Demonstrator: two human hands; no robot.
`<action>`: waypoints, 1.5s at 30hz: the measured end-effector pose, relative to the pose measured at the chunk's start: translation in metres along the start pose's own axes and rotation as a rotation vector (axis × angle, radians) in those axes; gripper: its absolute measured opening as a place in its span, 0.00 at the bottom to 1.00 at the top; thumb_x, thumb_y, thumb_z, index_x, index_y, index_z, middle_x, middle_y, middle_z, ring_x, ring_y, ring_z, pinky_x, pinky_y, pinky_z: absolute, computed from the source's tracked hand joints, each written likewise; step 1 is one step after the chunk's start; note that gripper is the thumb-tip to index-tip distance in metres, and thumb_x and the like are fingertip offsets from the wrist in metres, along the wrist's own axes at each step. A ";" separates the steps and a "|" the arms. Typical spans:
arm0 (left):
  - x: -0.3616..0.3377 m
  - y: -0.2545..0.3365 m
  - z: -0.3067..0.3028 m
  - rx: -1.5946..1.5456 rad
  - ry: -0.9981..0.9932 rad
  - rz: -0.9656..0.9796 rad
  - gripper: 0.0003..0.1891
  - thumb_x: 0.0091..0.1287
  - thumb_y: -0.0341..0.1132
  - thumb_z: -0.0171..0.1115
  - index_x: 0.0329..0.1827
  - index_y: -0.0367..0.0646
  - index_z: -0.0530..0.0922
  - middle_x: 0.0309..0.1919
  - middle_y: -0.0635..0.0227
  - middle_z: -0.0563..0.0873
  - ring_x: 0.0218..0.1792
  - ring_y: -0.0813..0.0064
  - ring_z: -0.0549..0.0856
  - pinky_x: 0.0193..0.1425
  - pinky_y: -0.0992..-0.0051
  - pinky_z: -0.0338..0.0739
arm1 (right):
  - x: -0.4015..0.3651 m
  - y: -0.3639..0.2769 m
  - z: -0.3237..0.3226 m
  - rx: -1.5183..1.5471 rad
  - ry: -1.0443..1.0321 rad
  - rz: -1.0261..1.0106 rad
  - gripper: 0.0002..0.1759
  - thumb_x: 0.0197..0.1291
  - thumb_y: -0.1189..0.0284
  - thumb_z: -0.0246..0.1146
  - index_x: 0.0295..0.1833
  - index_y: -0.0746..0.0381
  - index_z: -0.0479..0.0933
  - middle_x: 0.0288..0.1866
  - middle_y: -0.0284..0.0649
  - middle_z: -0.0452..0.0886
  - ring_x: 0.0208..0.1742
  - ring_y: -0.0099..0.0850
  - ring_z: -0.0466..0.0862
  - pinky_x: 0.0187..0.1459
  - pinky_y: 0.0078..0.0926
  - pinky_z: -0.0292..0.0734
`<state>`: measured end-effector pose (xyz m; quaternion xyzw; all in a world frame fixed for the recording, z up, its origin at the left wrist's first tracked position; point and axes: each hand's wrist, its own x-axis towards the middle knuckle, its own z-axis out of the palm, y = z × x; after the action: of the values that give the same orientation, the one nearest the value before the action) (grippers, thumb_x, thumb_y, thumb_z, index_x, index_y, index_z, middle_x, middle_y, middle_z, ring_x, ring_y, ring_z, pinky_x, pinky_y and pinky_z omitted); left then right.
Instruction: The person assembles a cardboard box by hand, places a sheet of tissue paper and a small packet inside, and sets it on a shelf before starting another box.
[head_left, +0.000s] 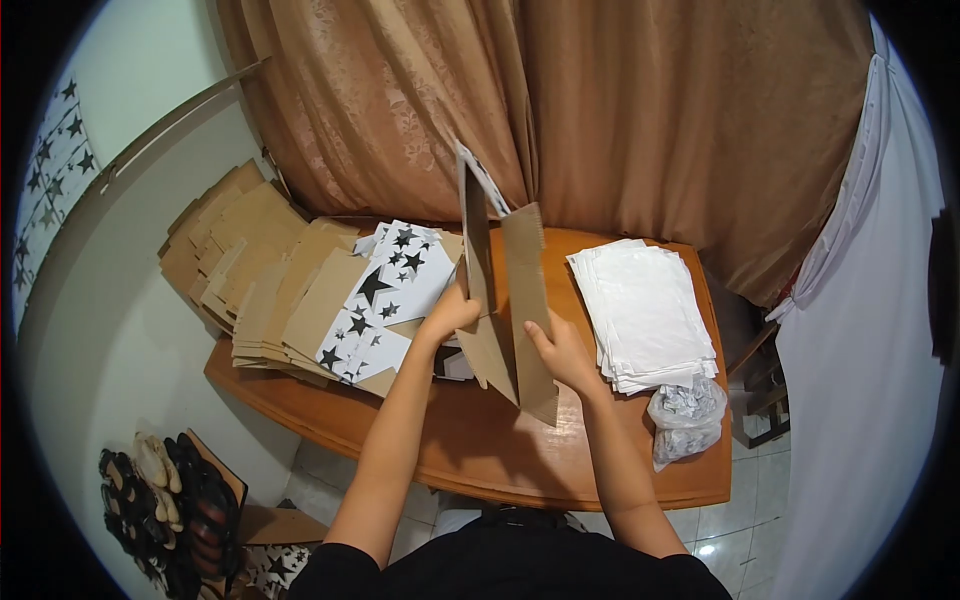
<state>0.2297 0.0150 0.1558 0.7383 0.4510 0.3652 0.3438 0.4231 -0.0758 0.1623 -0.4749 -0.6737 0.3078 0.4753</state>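
Note:
A partly unfolded brown cardboard box (528, 300) stands upright over the middle of the table, its panels spread apart. My left hand (455, 312) is closed around the edge of its left panel. On the other side, my right hand (563, 352) grips the right panel, with the thumb lying on the cardboard and the other fingers partly hidden. Close to my left hand lie white flattened boxes with black stars (375, 287). A stack of white paper sheets (645, 315) is to the right of my right hand.
Flattened brown cardboard (250, 250) is piled at the table's left end. A clear plastic bag (688, 420) with crumpled contents sits at the right front of the wooden table (480, 465). Brown curtains (640, 120) hang behind, and shoes (160, 500) are at lower left.

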 end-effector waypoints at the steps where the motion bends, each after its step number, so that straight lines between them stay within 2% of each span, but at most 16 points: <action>1: -0.002 -0.001 -0.005 -0.010 0.018 -0.009 0.44 0.57 0.31 0.54 0.74 0.37 0.40 0.57 0.41 0.72 0.56 0.53 0.76 0.61 0.68 0.69 | 0.000 0.001 -0.001 0.052 0.043 0.012 0.18 0.65 0.67 0.54 0.54 0.67 0.73 0.39 0.56 0.82 0.41 0.47 0.83 0.44 0.37 0.75; 3: -0.012 0.007 -0.017 0.080 -0.002 -0.097 0.38 0.61 0.29 0.45 0.75 0.37 0.40 0.52 0.37 0.76 0.52 0.49 0.80 0.59 0.66 0.71 | 0.001 0.023 -0.004 0.123 0.117 0.029 0.18 0.65 0.66 0.55 0.53 0.70 0.73 0.41 0.51 0.83 0.40 0.40 0.83 0.43 0.33 0.75; 7: -0.032 0.006 -0.025 0.331 -0.044 -0.157 0.36 0.65 0.35 0.45 0.74 0.37 0.42 0.44 0.37 0.80 0.48 0.48 0.82 0.54 0.63 0.73 | 0.005 0.043 -0.016 0.132 0.208 0.130 0.18 0.64 0.67 0.55 0.51 0.72 0.73 0.40 0.51 0.83 0.40 0.39 0.83 0.44 0.32 0.74; 10: -0.047 0.035 -0.030 0.161 -0.231 -0.285 0.32 0.68 0.40 0.46 0.72 0.36 0.50 0.39 0.41 0.82 0.42 0.51 0.83 0.50 0.63 0.75 | -0.001 0.046 -0.029 0.209 0.136 0.251 0.18 0.64 0.69 0.55 0.52 0.72 0.73 0.41 0.50 0.83 0.41 0.37 0.82 0.45 0.32 0.74; 12: -0.059 0.034 -0.015 0.105 -0.211 -0.281 0.26 0.70 0.45 0.45 0.65 0.34 0.63 0.37 0.45 0.83 0.39 0.53 0.84 0.49 0.62 0.75 | -0.010 0.056 -0.041 0.171 0.119 0.325 0.17 0.63 0.71 0.55 0.52 0.72 0.74 0.41 0.50 0.82 0.41 0.35 0.81 0.45 0.31 0.74; 14: -0.061 0.013 0.002 0.158 -0.389 -0.355 0.27 0.72 0.47 0.46 0.61 0.29 0.66 0.47 0.54 0.80 0.46 0.70 0.78 0.52 0.70 0.73 | -0.021 0.055 -0.058 0.097 0.085 0.459 0.17 0.62 0.71 0.55 0.52 0.72 0.74 0.42 0.50 0.82 0.40 0.35 0.81 0.45 0.30 0.74; 17: -0.081 -0.007 0.038 -0.081 -0.444 -0.347 0.26 0.72 0.48 0.46 0.58 0.29 0.68 0.47 0.56 0.80 0.46 0.70 0.78 0.52 0.70 0.73 | -0.035 0.075 -0.068 -0.168 0.087 0.519 0.17 0.59 0.70 0.55 0.51 0.70 0.75 0.44 0.58 0.81 0.47 0.50 0.81 0.49 0.39 0.73; 18: -0.080 -0.042 0.055 -0.072 -0.571 -0.457 0.26 0.72 0.49 0.46 0.56 0.30 0.70 0.44 0.60 0.81 0.45 0.71 0.78 0.51 0.71 0.74 | -0.039 0.079 -0.071 -0.290 0.085 0.535 0.18 0.59 0.70 0.54 0.50 0.70 0.75 0.44 0.60 0.80 0.48 0.53 0.81 0.50 0.42 0.73; 22: -0.119 -0.074 0.100 -0.275 -0.495 -0.459 0.28 0.72 0.50 0.47 0.59 0.31 0.70 0.46 0.59 0.81 0.48 0.69 0.78 0.52 0.72 0.73 | -0.049 0.099 -0.061 -0.533 0.103 0.636 0.18 0.57 0.71 0.53 0.50 0.70 0.75 0.43 0.61 0.80 0.49 0.56 0.79 0.51 0.44 0.73; 26: -0.148 -0.081 0.121 -0.328 -0.455 -0.527 0.29 0.71 0.51 0.49 0.60 0.31 0.71 0.48 0.58 0.81 0.49 0.69 0.78 0.54 0.71 0.73 | -0.059 0.130 -0.031 -0.442 0.131 0.616 0.28 0.55 0.74 0.47 0.62 0.73 0.64 0.48 0.69 0.75 0.53 0.60 0.76 0.58 0.47 0.69; 27: -0.149 -0.083 0.123 -0.284 -0.424 -0.519 0.28 0.71 0.52 0.50 0.58 0.32 0.72 0.48 0.55 0.81 0.51 0.65 0.78 0.54 0.70 0.73 | -0.063 0.150 -0.024 -0.386 0.156 0.590 0.33 0.55 0.75 0.46 0.68 0.75 0.54 0.59 0.73 0.66 0.61 0.61 0.69 0.64 0.45 0.62; 30: -0.153 -0.089 0.133 -0.156 -0.333 -0.496 0.27 0.69 0.52 0.52 0.55 0.34 0.75 0.47 0.47 0.82 0.54 0.55 0.79 0.56 0.64 0.73 | -0.067 0.159 -0.008 -0.394 0.197 0.504 0.36 0.56 0.75 0.47 0.70 0.74 0.49 0.67 0.73 0.54 0.67 0.64 0.60 0.68 0.44 0.55; 33: -0.155 -0.055 0.153 0.144 0.593 0.088 0.34 0.64 0.59 0.54 0.65 0.42 0.68 0.61 0.48 0.73 0.66 0.54 0.67 0.66 0.61 0.66 | -0.066 0.151 -0.001 -0.372 0.204 0.573 0.38 0.59 0.71 0.50 0.73 0.67 0.45 0.71 0.70 0.46 0.70 0.65 0.54 0.69 0.48 0.53; 36: -0.154 -0.074 0.133 0.695 0.485 0.745 0.41 0.58 0.61 0.59 0.68 0.42 0.64 0.66 0.44 0.64 0.73 0.55 0.54 0.74 0.53 0.49 | -0.062 0.141 0.001 -0.380 0.211 0.645 0.39 0.61 0.67 0.51 0.75 0.62 0.44 0.72 0.68 0.44 0.70 0.64 0.53 0.68 0.50 0.54; 39: -0.151 -0.058 0.122 1.179 0.082 0.811 0.50 0.53 0.68 0.58 0.71 0.40 0.59 0.68 0.42 0.60 0.73 0.51 0.54 0.74 0.48 0.43 | -0.060 0.134 0.003 -0.401 0.200 0.698 0.39 0.62 0.65 0.52 0.75 0.59 0.43 0.73 0.67 0.44 0.70 0.65 0.53 0.67 0.52 0.55; 45: -0.126 -0.028 0.111 1.060 -0.500 -0.049 0.66 0.42 0.79 0.55 0.73 0.33 0.50 0.72 0.40 0.49 0.73 0.46 0.50 0.75 0.51 0.41 | -0.059 0.136 0.008 -0.438 0.214 0.696 0.39 0.62 0.64 0.53 0.75 0.59 0.44 0.72 0.66 0.45 0.69 0.64 0.54 0.66 0.52 0.56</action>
<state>0.2714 -0.1102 0.0480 0.8626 0.4942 -0.1035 0.0319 0.4682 -0.0817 0.0214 -0.7932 -0.4696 0.2484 0.2979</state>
